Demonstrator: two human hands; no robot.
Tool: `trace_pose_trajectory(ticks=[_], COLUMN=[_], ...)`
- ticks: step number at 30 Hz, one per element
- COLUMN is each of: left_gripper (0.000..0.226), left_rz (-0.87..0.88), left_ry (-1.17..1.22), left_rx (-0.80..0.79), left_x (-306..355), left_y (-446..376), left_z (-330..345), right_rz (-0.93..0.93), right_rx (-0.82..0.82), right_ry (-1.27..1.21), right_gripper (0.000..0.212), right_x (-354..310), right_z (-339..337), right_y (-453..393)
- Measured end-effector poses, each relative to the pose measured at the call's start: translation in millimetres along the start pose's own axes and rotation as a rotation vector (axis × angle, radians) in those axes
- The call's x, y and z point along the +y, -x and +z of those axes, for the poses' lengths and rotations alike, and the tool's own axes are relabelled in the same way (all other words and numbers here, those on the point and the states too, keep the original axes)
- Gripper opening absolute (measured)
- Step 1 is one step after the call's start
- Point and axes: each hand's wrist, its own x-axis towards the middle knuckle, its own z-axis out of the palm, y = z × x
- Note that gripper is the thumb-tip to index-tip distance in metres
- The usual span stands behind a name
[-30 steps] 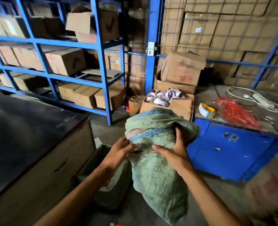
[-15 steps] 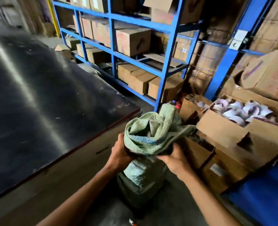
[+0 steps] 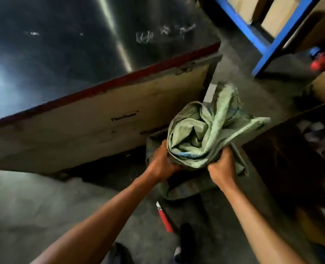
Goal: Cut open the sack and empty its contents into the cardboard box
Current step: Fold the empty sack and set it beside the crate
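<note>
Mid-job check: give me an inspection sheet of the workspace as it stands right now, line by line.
Surface: grey concrete floor; dark glossy table top with a red edge at left.
Job's things: crumpled green sack bunched up between both hands; open cardboard box at right, contents dim and blurred.
Clutter: red-handled tool on the floor below the sack; another green sack lying underneath.
Grippers: left hand and right hand both grip the sack's lower folds.
Cables: nothing seen.
Surroundings: blue shelving frame holding cartons, upper right.
</note>
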Motion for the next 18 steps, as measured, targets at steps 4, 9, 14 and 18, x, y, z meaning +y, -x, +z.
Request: trace_pose_trajectory(ticks=[4, 9, 14, 18], left_gripper=[0.110, 0.069, 0.062, 0.071], left_rz=[-0.238, -0.223, -0.095, -0.221], left_ry=[-0.174, -0.205, -0.580, -0.737], left_rx=[-0.159, -0.002, 0.062, -0.098], left_x=[-104, -125, -173, -234], left_y=[-28, 10, 86, 133], left_z=[59, 55, 27, 8], right_rz=[0.125, 0.015, -0.193, -0.208], right_rx=[-0.132, 0.034, -0.185, -0.413], right_ry=[0.101, 0.036, 0.146, 0.427], right_gripper=[0.068, 0.052, 0.040, 0.053], right_x=[71, 90, 104, 138], right_z=[56, 100, 148, 195], right_y=[-17, 30, 114, 163])
